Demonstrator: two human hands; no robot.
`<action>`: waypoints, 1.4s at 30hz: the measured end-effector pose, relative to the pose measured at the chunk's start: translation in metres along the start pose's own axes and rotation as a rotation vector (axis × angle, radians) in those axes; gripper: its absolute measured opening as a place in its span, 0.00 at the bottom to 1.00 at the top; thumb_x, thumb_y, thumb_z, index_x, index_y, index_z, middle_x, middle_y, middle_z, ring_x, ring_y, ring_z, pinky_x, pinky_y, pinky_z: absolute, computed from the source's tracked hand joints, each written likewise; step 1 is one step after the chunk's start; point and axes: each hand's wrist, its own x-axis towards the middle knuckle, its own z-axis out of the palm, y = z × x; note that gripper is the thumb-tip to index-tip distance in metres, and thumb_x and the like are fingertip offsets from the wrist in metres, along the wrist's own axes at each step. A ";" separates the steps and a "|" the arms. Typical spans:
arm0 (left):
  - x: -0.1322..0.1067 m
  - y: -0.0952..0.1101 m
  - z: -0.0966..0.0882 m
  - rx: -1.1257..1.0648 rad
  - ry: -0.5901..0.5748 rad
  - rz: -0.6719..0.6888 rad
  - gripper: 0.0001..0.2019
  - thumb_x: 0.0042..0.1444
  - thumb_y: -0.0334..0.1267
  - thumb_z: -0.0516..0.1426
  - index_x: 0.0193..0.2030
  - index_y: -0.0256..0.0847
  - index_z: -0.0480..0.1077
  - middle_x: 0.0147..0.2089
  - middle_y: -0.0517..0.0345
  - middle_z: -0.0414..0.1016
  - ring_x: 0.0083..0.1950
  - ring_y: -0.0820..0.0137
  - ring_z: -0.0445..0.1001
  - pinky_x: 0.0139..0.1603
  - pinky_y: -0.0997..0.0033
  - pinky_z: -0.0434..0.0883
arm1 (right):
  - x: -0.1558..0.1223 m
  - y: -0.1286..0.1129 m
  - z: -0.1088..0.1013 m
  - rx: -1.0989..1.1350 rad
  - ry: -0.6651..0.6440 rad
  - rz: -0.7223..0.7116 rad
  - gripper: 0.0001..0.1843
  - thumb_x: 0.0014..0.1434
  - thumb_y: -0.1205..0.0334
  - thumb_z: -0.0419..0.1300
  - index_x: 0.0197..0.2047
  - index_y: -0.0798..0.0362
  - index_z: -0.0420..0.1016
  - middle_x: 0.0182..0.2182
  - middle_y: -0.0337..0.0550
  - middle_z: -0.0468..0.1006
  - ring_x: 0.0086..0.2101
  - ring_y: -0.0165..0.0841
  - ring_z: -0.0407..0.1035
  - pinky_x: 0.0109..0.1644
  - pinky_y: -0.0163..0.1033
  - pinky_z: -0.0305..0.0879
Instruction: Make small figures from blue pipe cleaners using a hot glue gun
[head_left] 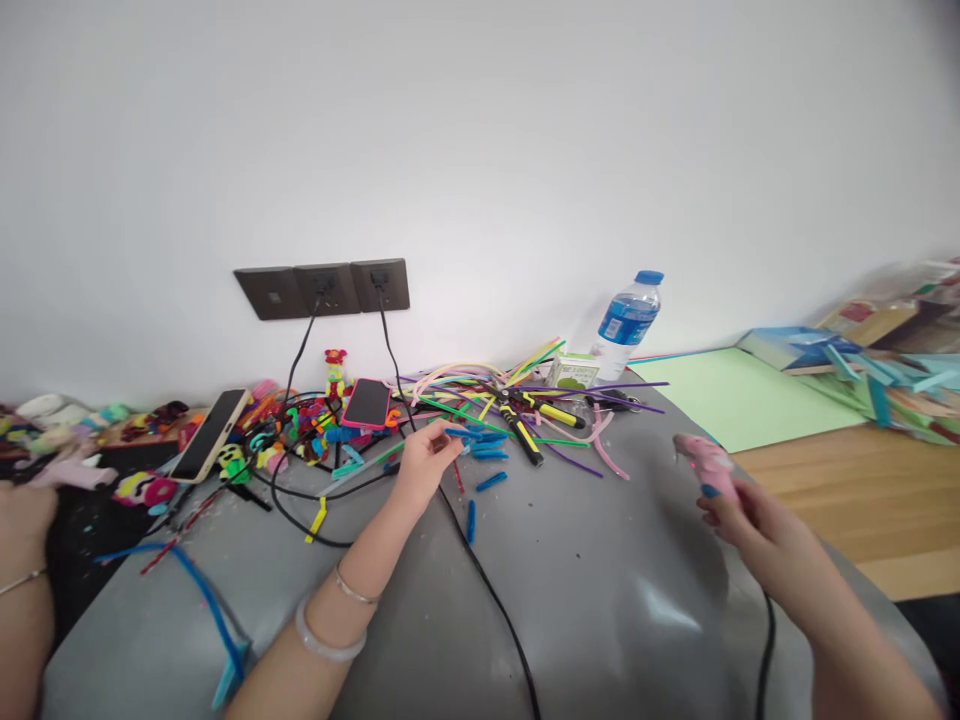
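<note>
My left hand (426, 462) is over the middle of the grey table, thumb and fingertips pinched on a short blue pipe cleaner piece (459, 433). Several more blue pieces lie close beside it, one of them a loose blue piece (492, 481) just to the right and another blue piece (471, 522) nearer to me. At the right, my right hand (750, 515) is closed around a pink hot glue gun (709, 468), held above the table with its nozzle pointing left. A small red light shows on the gun, and a black cord hangs below the hand.
Yellow-and-black pliers (521, 428) rest among long pipe cleaners (465, 385). Behind stand a water bottle (628, 325) and a small box (574, 370). Black cables (480, 570) cross the table from wall sockets (322, 290). Phones and fuzzy figures crowd the left, near another person's arm (26, 590).
</note>
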 end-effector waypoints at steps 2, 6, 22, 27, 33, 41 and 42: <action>0.000 0.000 0.000 -0.001 -0.006 0.010 0.10 0.48 0.41 0.66 0.34 0.37 0.77 0.27 0.61 0.70 0.28 0.74 0.63 0.30 0.75 0.58 | -0.007 -0.004 -0.007 0.235 -0.019 0.122 0.21 0.56 0.38 0.59 0.33 0.48 0.73 0.31 0.58 0.78 0.28 0.43 0.73 0.32 0.49 0.68; 0.000 -0.001 0.000 -0.010 -0.007 0.055 0.10 0.48 0.42 0.66 0.33 0.37 0.78 0.28 0.60 0.69 0.28 0.75 0.62 0.29 0.75 0.58 | -0.023 -0.029 -0.009 0.646 0.153 0.335 0.20 0.53 0.39 0.65 0.34 0.47 0.72 0.32 0.54 0.72 0.28 0.38 0.67 0.33 0.51 0.64; 0.000 0.002 -0.002 -0.001 -0.077 0.263 0.04 0.47 0.38 0.67 0.30 0.42 0.81 0.31 0.55 0.73 0.33 0.70 0.66 0.32 0.71 0.61 | -0.081 -0.129 0.078 1.054 -0.592 -0.072 0.27 0.61 0.34 0.55 0.31 0.52 0.68 0.14 0.28 0.52 0.14 0.24 0.44 0.18 0.34 0.40; 0.000 0.003 -0.003 0.039 -0.078 0.264 0.04 0.47 0.38 0.67 0.31 0.42 0.81 0.31 0.56 0.73 0.32 0.70 0.66 0.30 0.72 0.60 | -0.079 -0.127 0.091 0.988 -0.629 -0.105 0.29 0.61 0.33 0.55 0.29 0.53 0.70 0.15 0.29 0.52 0.14 0.24 0.45 0.17 0.33 0.44; -0.003 0.007 -0.001 0.058 -0.080 0.250 0.04 0.47 0.36 0.66 0.31 0.43 0.82 0.32 0.55 0.73 0.31 0.71 0.66 0.28 0.72 0.60 | -0.079 -0.133 0.092 0.935 -0.637 -0.134 0.30 0.61 0.33 0.55 0.23 0.51 0.64 0.14 0.30 0.52 0.14 0.24 0.46 0.16 0.33 0.44; -0.004 0.007 0.000 0.062 -0.070 0.269 0.06 0.49 0.40 0.67 0.31 0.42 0.81 0.32 0.55 0.73 0.31 0.71 0.67 0.28 0.71 0.60 | -0.077 -0.135 0.093 0.895 -0.634 -0.127 0.32 0.59 0.31 0.55 0.21 0.51 0.62 0.14 0.30 0.50 0.13 0.23 0.46 0.16 0.33 0.44; -0.004 0.007 0.000 0.065 -0.069 0.269 0.06 0.48 0.41 0.67 0.31 0.42 0.81 0.32 0.55 0.73 0.31 0.71 0.67 0.28 0.72 0.60 | -0.077 -0.135 0.092 0.890 -0.632 -0.132 0.32 0.59 0.31 0.55 0.20 0.51 0.61 0.13 0.30 0.51 0.14 0.23 0.46 0.16 0.33 0.44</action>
